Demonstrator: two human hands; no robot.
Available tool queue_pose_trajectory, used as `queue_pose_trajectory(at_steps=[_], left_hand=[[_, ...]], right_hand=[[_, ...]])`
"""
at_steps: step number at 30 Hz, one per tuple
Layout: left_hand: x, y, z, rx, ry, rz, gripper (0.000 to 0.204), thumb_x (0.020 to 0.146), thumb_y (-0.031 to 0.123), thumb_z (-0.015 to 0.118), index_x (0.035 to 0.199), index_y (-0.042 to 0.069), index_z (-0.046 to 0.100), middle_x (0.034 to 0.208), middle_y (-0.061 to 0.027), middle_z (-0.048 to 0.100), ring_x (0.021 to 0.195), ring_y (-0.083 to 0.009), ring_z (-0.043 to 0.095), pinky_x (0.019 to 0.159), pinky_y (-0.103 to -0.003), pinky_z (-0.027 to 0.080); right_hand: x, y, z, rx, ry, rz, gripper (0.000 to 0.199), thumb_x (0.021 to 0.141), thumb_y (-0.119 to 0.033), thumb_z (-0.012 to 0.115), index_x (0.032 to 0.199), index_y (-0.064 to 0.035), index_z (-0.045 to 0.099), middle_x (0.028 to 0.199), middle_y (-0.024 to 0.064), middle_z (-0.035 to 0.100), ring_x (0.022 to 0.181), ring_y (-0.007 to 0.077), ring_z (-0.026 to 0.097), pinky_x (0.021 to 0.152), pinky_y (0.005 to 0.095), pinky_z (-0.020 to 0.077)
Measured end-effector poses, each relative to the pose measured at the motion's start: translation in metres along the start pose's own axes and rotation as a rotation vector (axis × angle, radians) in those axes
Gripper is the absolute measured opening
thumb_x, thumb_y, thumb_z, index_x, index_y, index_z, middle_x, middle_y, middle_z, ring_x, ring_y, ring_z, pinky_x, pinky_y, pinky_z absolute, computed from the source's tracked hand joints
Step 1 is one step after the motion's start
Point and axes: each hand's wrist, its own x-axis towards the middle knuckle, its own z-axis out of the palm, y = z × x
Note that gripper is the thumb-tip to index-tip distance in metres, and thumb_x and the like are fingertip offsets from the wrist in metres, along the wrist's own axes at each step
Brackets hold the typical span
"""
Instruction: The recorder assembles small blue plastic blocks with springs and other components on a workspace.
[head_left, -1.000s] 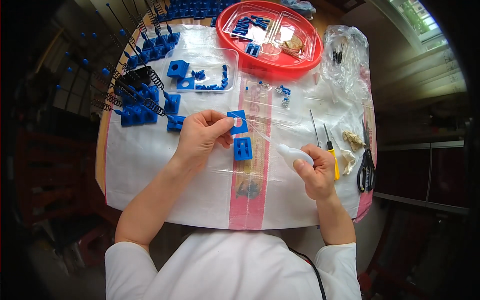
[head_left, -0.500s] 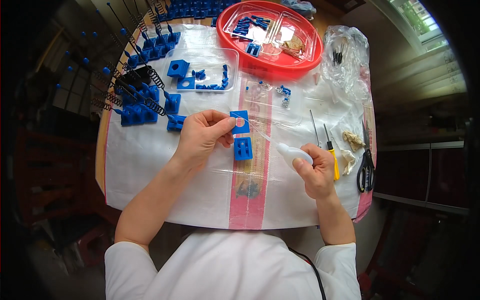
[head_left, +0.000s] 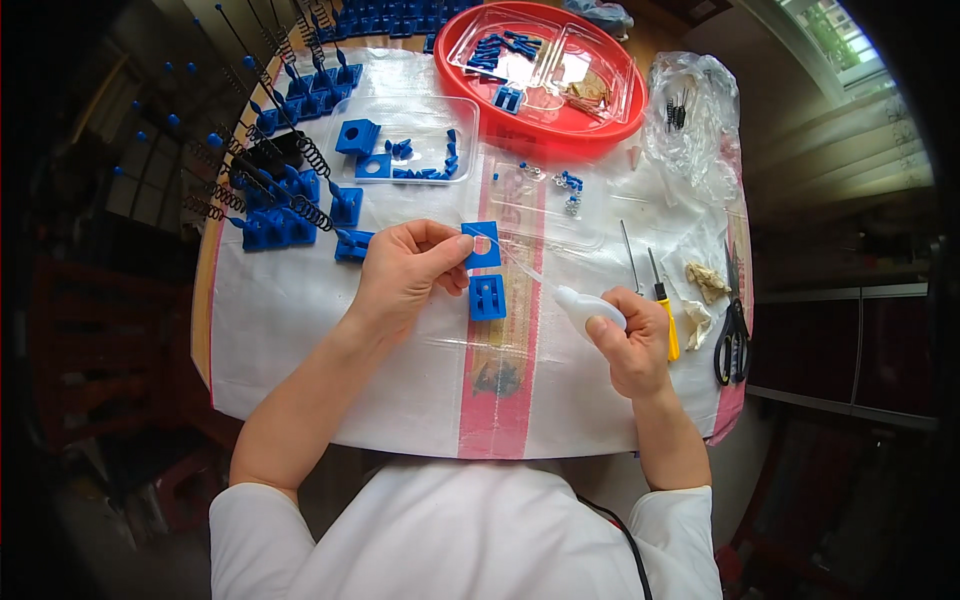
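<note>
My left hand (head_left: 405, 272) pinches a small blue square plastic part with a round hole (head_left: 483, 245), holding it just above the table. My right hand (head_left: 632, 340) grips a small white squeeze bottle (head_left: 585, 307); its long thin clear nozzle reaches up-left and its tip meets the hole of the held part. A second blue block with slots (head_left: 487, 297) lies flat on the white table covering right below the held part.
A red round tray (head_left: 470, 80) with clear inserts and blue pieces stands at the back. A clear tray (head_left: 465, 115) holds blue parts. Blue blocks with springs and rods (head_left: 290, 200) crowd the left. Scissors (head_left: 733, 335), a yellow-handled screwdriver (head_left: 662, 305) and plastic bags (head_left: 695, 110) lie right.
My right hand has brought the bottle a little up and left, so the nozzle tip now meets the blue part. My left hand has hardly moved.
</note>
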Motion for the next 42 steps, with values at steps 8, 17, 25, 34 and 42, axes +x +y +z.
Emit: queue_pose_trajectory(at_steps=[8,17,25,34,42], left_hand=[[0.001,0.0,0.0,0.019,0.006,-0.001,0.015,0.088,0.012,0.072,0.091,-0.001,0.066,0.075,-0.0082,0.068,0.061,-0.0138,0.064,0.057,-0.026,0.051],[0.002,0.001,-0.006,-0.08,0.131,0.104,0.013,0.09,0.013,0.07,0.091,0.001,0.066,0.075,-0.0068,0.067,0.064,-0.0141,0.064,0.06,-0.028,0.051],[0.004,0.002,-0.008,-0.101,0.16,0.143,0.013,0.091,0.014,0.07,0.09,0.002,0.066,0.075,-0.0067,0.067,0.065,-0.0144,0.063,0.061,-0.028,0.05],[0.004,0.002,-0.008,-0.098,0.142,0.143,0.013,0.091,0.014,0.069,0.09,0.002,0.066,0.075,-0.0067,0.068,0.065,-0.0144,0.064,0.062,-0.028,0.05],[0.004,0.001,-0.008,-0.104,0.133,0.141,0.012,0.091,0.014,0.069,0.09,0.002,0.066,0.075,-0.0068,0.068,0.065,-0.0143,0.064,0.062,-0.029,0.05]], right_hand=[[-0.001,-0.004,0.0,0.015,0.033,-0.008,0.017,0.085,-0.013,0.064,0.073,-0.0015,0.059,0.06,-0.0052,0.05,0.054,0.0018,0.04,0.047,0.0227,0.031],[-0.001,-0.009,-0.011,0.057,0.065,-0.016,0.015,0.083,-0.012,0.064,0.074,-0.0021,0.059,0.061,-0.0049,0.051,0.056,0.0019,0.04,0.049,0.0223,0.0304],[-0.001,-0.009,-0.009,0.004,0.025,0.01,0.018,0.084,-0.015,0.065,0.073,-0.0018,0.059,0.061,-0.005,0.051,0.055,0.0021,0.041,0.048,0.0225,0.0308],[0.0,-0.006,-0.008,-0.011,0.019,-0.024,0.021,0.085,-0.017,0.065,0.073,-0.0018,0.059,0.059,-0.0051,0.05,0.054,0.0023,0.04,0.047,0.023,0.0308],[0.0,-0.006,-0.008,-0.014,0.02,0.001,0.02,0.084,-0.016,0.065,0.072,-0.0021,0.058,0.058,-0.0052,0.05,0.053,0.0024,0.04,0.046,0.0233,0.0307]])
